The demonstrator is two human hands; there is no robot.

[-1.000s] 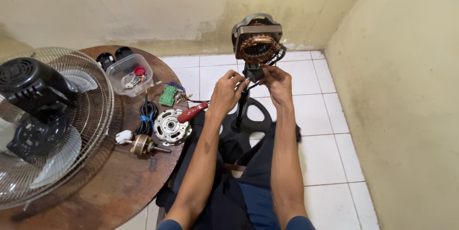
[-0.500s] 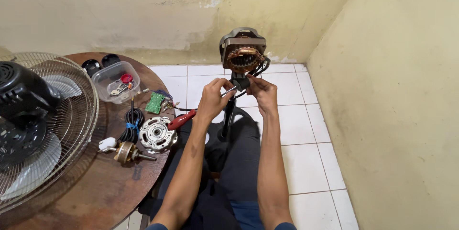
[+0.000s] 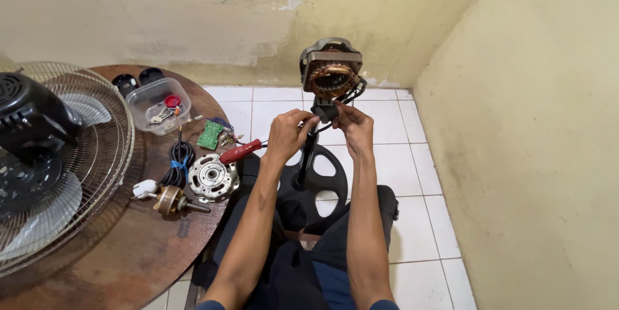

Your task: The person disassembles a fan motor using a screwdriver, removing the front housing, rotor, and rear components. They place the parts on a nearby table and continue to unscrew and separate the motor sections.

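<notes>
Motor: the open fan motor with copper windings (image 3: 332, 71) stands upright on its black stand (image 3: 308, 155), facing the person, wiring within reach.
Left hand (image 3: 287, 135): pinching thin wires below the motor.
Right hand (image 3: 353, 126): gripping the same wires.
Table: round wooden table (image 3: 129, 252) keeps spare parts beside.

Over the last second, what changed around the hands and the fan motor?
Little changed. Both hands, left and right, stayed at the wires just under the motor on its stand, fingers working there throughout; nothing was picked up or let go. The head camera shifted, so the scene sits differently in frame. The parts on the table kept their places: fan, tub, red-handled tool.
</notes>
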